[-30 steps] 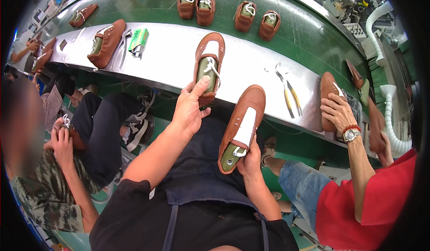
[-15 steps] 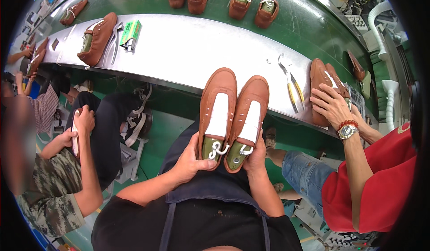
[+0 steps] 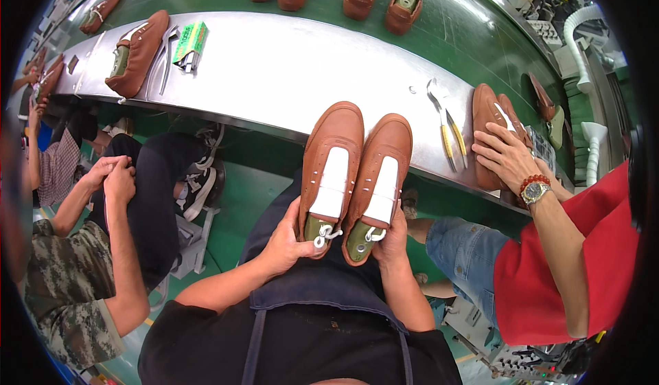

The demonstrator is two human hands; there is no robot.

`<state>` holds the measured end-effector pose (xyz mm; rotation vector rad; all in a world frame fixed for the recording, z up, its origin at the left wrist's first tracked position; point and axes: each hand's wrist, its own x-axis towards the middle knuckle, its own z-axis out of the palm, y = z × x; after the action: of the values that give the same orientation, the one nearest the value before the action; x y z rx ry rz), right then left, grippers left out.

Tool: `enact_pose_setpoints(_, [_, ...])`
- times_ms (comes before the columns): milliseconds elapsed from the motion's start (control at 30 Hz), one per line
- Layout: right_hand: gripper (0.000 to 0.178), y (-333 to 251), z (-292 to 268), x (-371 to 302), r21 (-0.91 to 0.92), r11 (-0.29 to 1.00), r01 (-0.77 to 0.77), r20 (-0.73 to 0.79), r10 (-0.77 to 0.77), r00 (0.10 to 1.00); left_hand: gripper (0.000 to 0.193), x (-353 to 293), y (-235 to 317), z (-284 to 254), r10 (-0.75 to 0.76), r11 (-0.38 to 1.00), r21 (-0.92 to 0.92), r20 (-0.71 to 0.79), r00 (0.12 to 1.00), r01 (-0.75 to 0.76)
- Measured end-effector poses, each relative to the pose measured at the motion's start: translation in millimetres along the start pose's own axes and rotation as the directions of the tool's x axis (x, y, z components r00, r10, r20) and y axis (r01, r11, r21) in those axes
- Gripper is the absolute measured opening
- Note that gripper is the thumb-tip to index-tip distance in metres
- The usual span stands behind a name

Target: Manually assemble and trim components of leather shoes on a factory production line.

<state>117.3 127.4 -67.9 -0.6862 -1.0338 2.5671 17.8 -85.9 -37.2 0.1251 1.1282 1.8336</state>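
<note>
My left hand (image 3: 283, 246) is closed around the heel end of a brown shoe (image 3: 341, 129), thumb on its side. Beside it, my right hand (image 3: 392, 241) grips the heel of a matching brown shoe (image 3: 391, 139). The pair is held side by side, toes pointing away, over my lap and close to the bench edge. White strips cover the lace area of both. Green lasts (image 3: 360, 243) with white cord loops show in the shoe openings. The right fingers are partly hidden behind the shoe.
Pincers with yellow handles (image 3: 449, 138) lie on the metal bench (image 3: 274, 62). A co-worker's hand (image 3: 504, 153) rests on brown shoes at the right. At the left are another shoe (image 3: 141, 55), a tool and a green box (image 3: 190, 41). Several shoes stand on the green belt (image 3: 453, 28).
My hands keep hold of both shoes, nearly still. The view has shifted slightly. The left co-worker's hands have come together higher up, and the pale piece they held no longer shows.
</note>
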Motion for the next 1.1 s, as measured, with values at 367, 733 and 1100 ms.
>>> enact_pose_setpoints(367, [0.056,-4.4,9.8,-0.9,-0.002,1.000,-0.008,0.002,0.008,1.000,0.106,0.1,-2.1,2.1,0.070,0.995,0.074,-0.047,0.996,-0.066])
enact_pose_setpoints(733, [0.055,-50.8,86.9,25.8,0.010,1.000,-0.006,0.060,0.006,0.998,0.088,21.7,76.4,16.2,0.243,0.970,-0.011,-0.059,0.968,-0.244])
enact_pose_setpoints(1100, [0.050,-54.4,95.2,44.8,0.095,0.992,-0.083,0.019,0.082,0.996,0.107,37.1,86.1,2.4,0.513,0.684,0.669,-0.161,0.843,-0.289])
